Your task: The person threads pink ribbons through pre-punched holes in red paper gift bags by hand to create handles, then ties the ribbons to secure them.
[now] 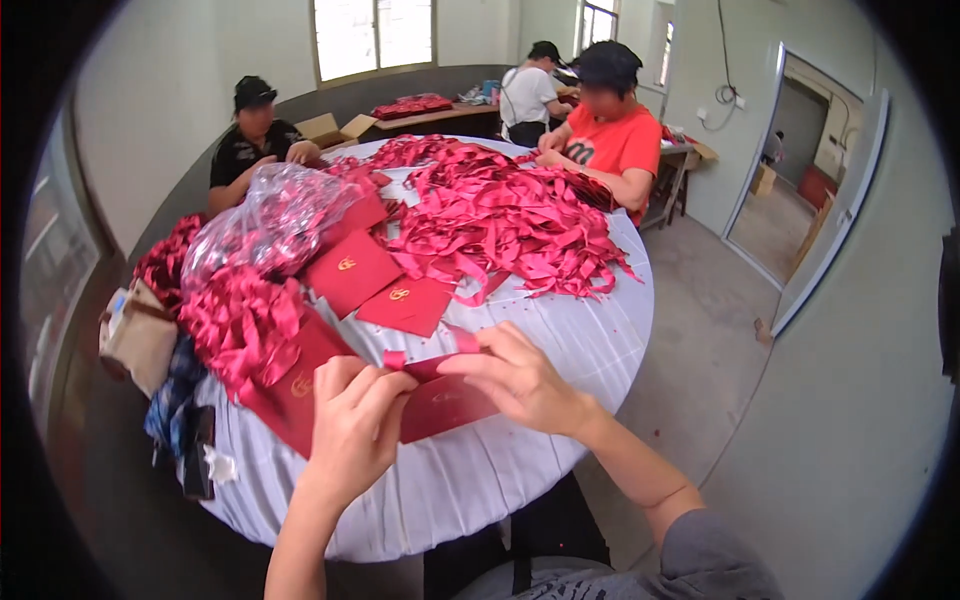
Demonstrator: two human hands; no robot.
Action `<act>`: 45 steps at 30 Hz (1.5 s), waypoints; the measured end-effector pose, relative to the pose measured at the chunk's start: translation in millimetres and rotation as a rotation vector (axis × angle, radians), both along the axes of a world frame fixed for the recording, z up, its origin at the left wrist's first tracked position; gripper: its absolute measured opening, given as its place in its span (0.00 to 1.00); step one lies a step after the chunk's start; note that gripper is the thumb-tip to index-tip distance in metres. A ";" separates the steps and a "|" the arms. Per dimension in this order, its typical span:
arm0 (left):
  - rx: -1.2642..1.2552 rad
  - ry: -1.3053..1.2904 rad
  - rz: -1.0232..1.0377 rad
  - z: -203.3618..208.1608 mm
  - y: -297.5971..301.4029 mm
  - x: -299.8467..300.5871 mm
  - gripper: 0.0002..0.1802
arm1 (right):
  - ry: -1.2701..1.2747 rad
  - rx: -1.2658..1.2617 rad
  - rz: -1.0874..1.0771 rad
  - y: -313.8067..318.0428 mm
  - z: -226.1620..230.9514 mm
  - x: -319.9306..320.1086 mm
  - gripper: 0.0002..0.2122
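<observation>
A red paper gift bag (447,408) is held up over the near part of the table, its top edge between my two hands. My left hand (358,425) pinches the bag's upper left corner, fingers bent and closed. Farther along the same edge, my right hand (525,382) grips with thumb and fingertips. A short pink-red ribbon (463,341) stands up beside the right fingertips, and another bit of ribbon (394,358) shows above the left ones. How the ribbon meets the bag is hidden by my fingers.
The round table (590,335) has a white cloth. On it lie a large heap of red ribbons (500,215), flat red bags (352,270), a clear plastic sack (262,220) and another ribbon pile (240,325). Two people work across the table; another stands behind. A door (840,215) is at right.
</observation>
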State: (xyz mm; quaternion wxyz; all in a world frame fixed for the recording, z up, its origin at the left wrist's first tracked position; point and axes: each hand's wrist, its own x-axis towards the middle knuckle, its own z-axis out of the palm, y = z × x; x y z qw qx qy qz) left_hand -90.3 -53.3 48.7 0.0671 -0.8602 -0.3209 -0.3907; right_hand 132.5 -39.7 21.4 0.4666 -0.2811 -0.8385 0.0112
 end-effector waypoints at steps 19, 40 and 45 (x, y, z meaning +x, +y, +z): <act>-0.638 -0.580 0.074 -63.8 70.1 13.3 0.02 | -0.174 -0.136 -0.648 192.3 -78.7 110.7 0.14; -0.900 -0.323 0.158 -57.6 70.7 -17.9 0.05 | -0.168 -0.467 -0.152 137.0 -54.4 77.6 0.15; -0.873 -0.302 0.140 -56.6 70.5 -17.4 0.06 | 0.006 -0.589 -0.195 156.5 -72.5 85.5 0.14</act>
